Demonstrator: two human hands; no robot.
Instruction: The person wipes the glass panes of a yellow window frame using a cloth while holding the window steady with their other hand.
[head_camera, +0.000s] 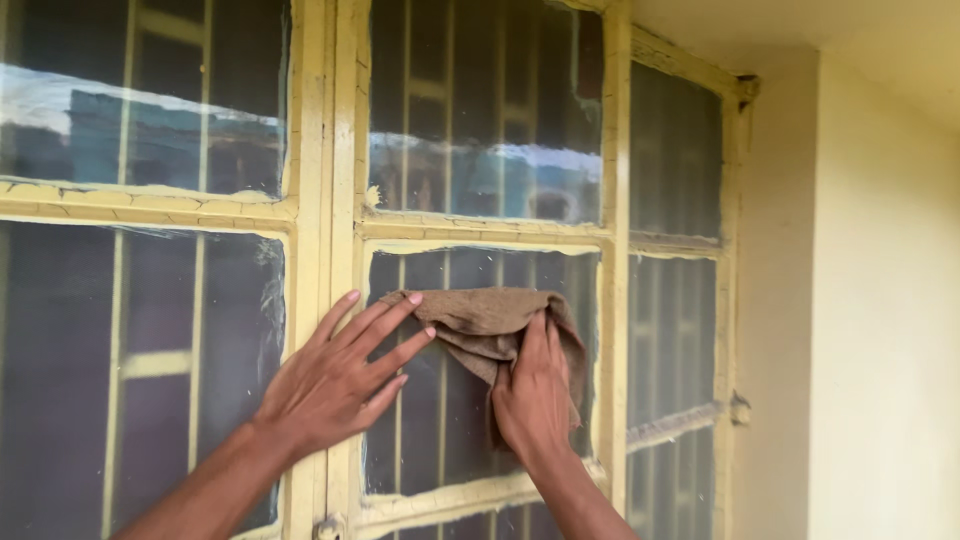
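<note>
Against the lower middle pane, the brown cloth lies spread crosswise, pressed flat under the right hand; the left hand, fingers splayed, touches its left corner across the yellow frame.

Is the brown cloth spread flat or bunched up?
Bunched up: the brown cloth hangs in folds against the window pane, pressed by the right hand.

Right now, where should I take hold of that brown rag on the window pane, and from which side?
Grip the brown rag at its bunched upper fold, coming from the left. That edge lies free beside the left hand fingertips, while the right hand pins the hanging lower part flat against the glass pane.
</note>
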